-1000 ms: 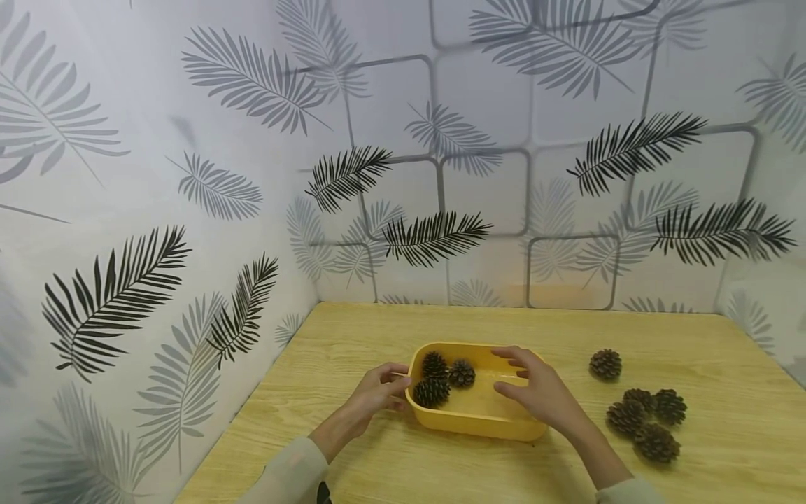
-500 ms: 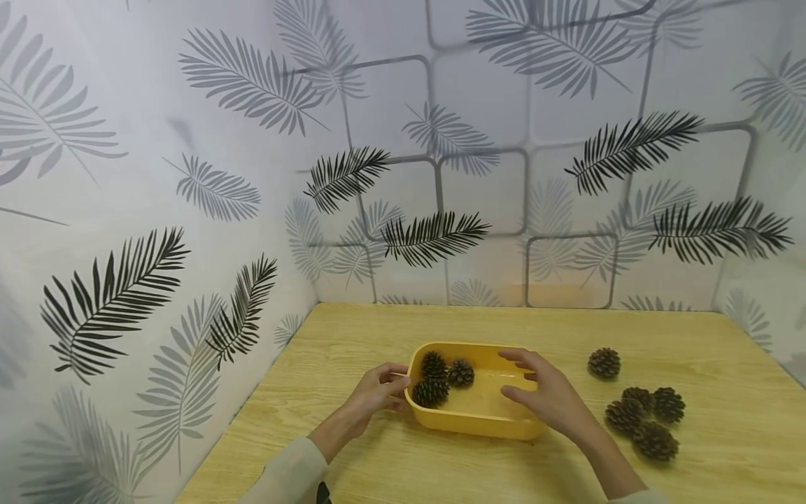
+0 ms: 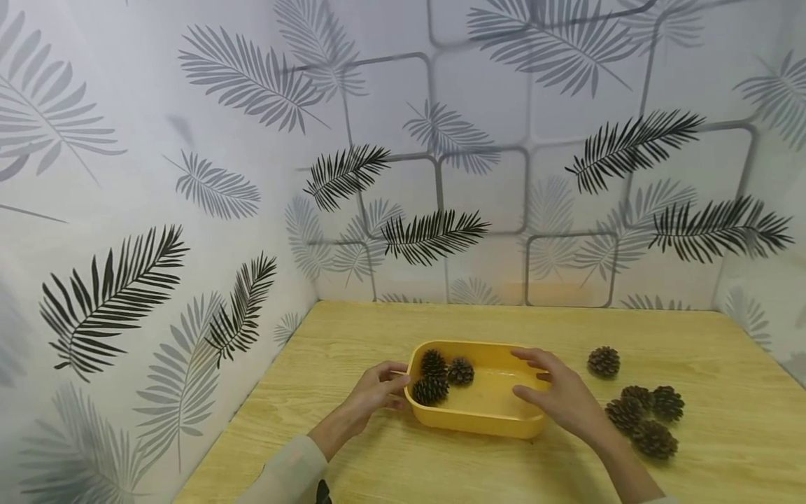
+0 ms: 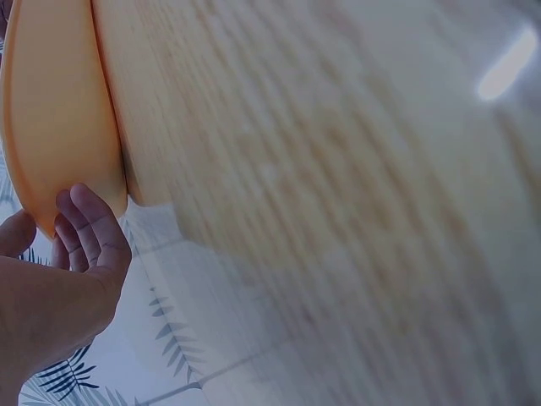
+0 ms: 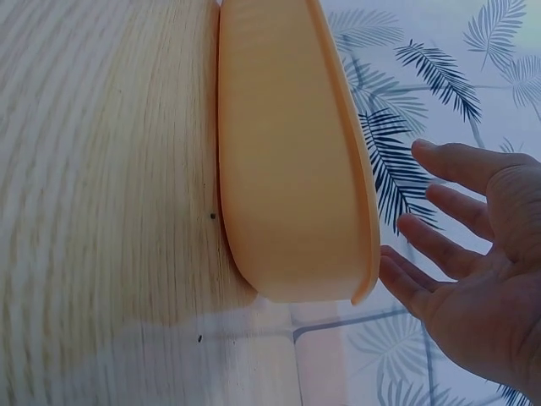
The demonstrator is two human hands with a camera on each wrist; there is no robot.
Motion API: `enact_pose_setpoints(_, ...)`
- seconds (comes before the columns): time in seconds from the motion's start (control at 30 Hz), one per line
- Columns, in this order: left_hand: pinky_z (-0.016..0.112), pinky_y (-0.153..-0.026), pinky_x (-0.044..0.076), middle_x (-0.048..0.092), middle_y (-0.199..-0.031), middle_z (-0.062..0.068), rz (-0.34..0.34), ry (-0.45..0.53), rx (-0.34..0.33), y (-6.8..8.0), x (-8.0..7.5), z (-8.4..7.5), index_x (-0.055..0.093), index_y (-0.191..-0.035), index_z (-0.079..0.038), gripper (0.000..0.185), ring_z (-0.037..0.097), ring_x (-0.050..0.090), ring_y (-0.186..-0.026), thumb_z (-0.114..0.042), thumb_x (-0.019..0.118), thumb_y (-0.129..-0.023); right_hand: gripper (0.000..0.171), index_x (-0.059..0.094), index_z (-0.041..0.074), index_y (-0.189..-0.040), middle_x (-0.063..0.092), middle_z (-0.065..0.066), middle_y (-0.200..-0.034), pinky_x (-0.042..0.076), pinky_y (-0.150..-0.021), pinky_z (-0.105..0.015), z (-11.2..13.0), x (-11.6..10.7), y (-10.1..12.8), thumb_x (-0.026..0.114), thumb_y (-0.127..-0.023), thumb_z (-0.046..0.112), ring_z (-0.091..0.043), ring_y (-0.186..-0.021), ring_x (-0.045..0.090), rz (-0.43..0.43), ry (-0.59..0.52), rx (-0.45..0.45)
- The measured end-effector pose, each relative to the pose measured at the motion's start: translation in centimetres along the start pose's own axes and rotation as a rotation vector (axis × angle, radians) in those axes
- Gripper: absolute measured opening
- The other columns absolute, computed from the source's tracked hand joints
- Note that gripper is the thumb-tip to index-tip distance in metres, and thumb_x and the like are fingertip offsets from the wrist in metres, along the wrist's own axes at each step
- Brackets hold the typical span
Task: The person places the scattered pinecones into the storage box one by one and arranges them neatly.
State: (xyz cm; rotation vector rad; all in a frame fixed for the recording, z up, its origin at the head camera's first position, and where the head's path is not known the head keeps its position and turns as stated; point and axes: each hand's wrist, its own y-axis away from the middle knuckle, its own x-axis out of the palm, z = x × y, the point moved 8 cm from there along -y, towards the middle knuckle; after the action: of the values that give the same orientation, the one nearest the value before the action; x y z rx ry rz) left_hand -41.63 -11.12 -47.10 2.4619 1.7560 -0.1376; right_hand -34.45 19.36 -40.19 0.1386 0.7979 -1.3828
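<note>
A yellow plastic tub stands on the wooden table, with three brown pine cones grouped at its left end. My left hand is at that end. In the left wrist view its fingertips lie against the tub's outer wall, loosely bent, with the thumb beside the rim. My right hand spreads over the tub's right end, thumb and fingers apart and nothing between them. The right wrist view shows this hand above the rim, its lower fingers close to the edge.
Several more pine cones lie clustered on the table to the right of the tub. A single pine cone sits a little behind them. Leaf-patterned walls rise behind and to the left of the table.
My right hand has shifted slightly to the right, from over the tub's inside toward its right end. The left hand, tub and pine cones have stayed in place.
</note>
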Motion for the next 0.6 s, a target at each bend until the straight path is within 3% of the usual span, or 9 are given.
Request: enact_pose_setpoints(0.6,0.040,-0.083,0.063,0.062,-0.119,0.015,-0.003,-0.001,-0.008,0.0,0.0,0.0,0.056,-0.141,0.003,0.043,0.018,0.066,-0.092,-0.020,0.064,-0.106,0.062,0.052,0.003,-0.149,0.051,-0.026,-0.150,0.047,-0.107,-0.064,-0.9,-1.5,1.4,0.077,-0.096,0.020,-0.051,-0.133,0.049,-0.012,0.026,0.018)
